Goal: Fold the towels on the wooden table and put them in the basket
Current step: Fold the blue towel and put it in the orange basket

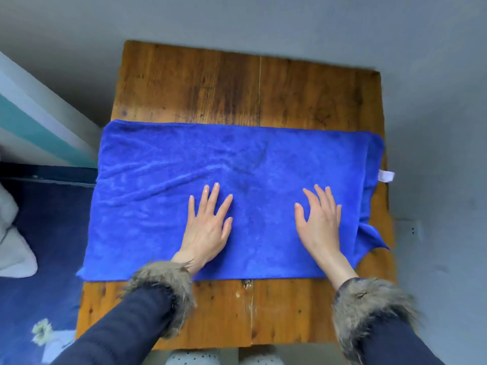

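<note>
A bright blue towel (163,180) lies spread across the wooden table (210,85), folded double, with a lower layer showing along its right edge and a white tag (386,175) sticking out there. Its left end hangs a little over the table's left side. My left hand (208,227) rests flat on the towel near its front middle, fingers spread. My right hand (320,222) lies flat on the towel to the right of it, fingers apart. Neither hand holds anything. No basket is in view.
Grey floor (434,101) surrounds the table at the back and right. A dark blue rug (39,246) and a pale cushion-like object (13,246) lie to the left, beside a white and teal striped surface (34,122). A wall socket (412,229) shows at the right.
</note>
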The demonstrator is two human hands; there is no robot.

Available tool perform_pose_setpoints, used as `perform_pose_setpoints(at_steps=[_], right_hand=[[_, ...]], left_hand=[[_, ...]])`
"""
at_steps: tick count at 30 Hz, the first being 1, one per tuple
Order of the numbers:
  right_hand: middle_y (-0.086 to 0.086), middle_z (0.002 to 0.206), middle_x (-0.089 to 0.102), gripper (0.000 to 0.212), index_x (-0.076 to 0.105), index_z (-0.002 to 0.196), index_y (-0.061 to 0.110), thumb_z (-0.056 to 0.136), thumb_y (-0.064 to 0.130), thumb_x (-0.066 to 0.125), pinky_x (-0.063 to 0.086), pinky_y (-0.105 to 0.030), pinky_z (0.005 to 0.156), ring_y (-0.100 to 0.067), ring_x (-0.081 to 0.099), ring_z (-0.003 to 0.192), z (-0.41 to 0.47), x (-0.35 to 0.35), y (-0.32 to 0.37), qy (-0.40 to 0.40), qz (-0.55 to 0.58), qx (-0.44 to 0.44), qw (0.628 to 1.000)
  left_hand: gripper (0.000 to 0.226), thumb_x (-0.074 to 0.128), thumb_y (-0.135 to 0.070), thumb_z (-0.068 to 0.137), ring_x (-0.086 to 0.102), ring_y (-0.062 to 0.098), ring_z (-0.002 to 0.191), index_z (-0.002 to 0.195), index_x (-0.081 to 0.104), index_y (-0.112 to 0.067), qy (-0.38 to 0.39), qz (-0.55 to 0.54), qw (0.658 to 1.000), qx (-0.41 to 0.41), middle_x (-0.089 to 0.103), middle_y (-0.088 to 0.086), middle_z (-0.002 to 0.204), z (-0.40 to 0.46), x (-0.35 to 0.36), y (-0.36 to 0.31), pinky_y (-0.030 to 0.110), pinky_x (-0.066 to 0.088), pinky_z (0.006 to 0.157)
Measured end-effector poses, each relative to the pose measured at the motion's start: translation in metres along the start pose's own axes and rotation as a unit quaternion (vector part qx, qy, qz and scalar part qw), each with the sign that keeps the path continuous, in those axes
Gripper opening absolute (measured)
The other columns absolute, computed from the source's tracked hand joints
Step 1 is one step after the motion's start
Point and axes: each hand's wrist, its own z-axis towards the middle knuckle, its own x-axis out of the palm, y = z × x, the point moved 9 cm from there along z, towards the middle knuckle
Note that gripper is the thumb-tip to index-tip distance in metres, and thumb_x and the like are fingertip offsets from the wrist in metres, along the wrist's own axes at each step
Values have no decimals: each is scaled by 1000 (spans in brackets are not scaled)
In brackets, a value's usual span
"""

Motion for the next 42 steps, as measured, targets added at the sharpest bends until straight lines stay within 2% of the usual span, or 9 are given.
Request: perform_pose_setpoints(at_steps=[6,10,16,20,23,27,34,38,42], right_hand=[[-13,145,38,46,45,134,7,91,21,53,22,-49,112,-29,26,139,-27,-49,-119,-77,34,119,989],[-9,139,43,54,39,137,11,89,28,57,34,-46,103,-28,36,131,-30,-41,-175,-8,56,199,978],[-10,83,65,19,66,88,8,90,23,55,34,-30,65,-32,56,83,-31,-55,-216,-63,160,273,946],[-5,65,60,24,58,65,12,86,24,57,53,-41,74,-36,66,75,-53,-47,-262,-63,272,394,875],[-2,58,55,26,63,76,-2,86,21,58,54,-49,79,-33,67,68,-68,-45,-282,-41,289,424,857],[-4,69,60,19,63,70,10,86,20,59,52,-39,79,-32,63,78,-64,-57,-280,-63,299,385,871],[0,94,61,19,68,103,4,88,11,59,36,-9,74,-9,55,87,-40,-57,-173,-54,341,177,922],[-7,98,65,23,67,108,4,86,10,62,37,-1,73,-9,54,80,-46,-20,-108,64,339,57,937],[-5,108,68,29,65,115,8,87,14,62,41,-4,77,-8,58,86,-57,22,-90,264,319,38,910]], left_hand=[[53,37,-34,84,29,35,138,135,41,-21,82,24,992,93,31,11,150,-4,41,-114,62,32,102],[64,38,-47,88,1,34,144,147,18,-29,103,39,993,52,5,7,158,0,57,-132,67,7,106],[76,46,-49,90,-19,28,142,147,-2,-35,127,49,991,13,-16,0,156,3,55,-135,65,2,107],[75,46,-49,90,-20,27,142,147,-2,-35,133,48,990,-3,-17,-1,156,3,54,-137,65,2,108],[76,47,-48,91,-18,27,143,147,-1,-34,136,54,989,-12,-17,-1,156,3,54,-137,65,4,107],[76,48,-45,91,-18,28,143,148,-2,-34,149,56,987,-29,-18,0,156,5,54,-138,66,6,107],[77,52,-38,91,-21,27,142,147,-2,-37,165,26,985,-36,-19,-2,155,2,51,-139,65,2,108],[71,51,-25,93,-20,23,142,146,6,-39,164,-19,986,-16,-16,-5,156,1,49,-136,63,-2,109],[53,45,-5,93,-2,25,145,141,36,-25,70,-150,983,-75,12,-1,157,5,35,-126,58,0,110]])
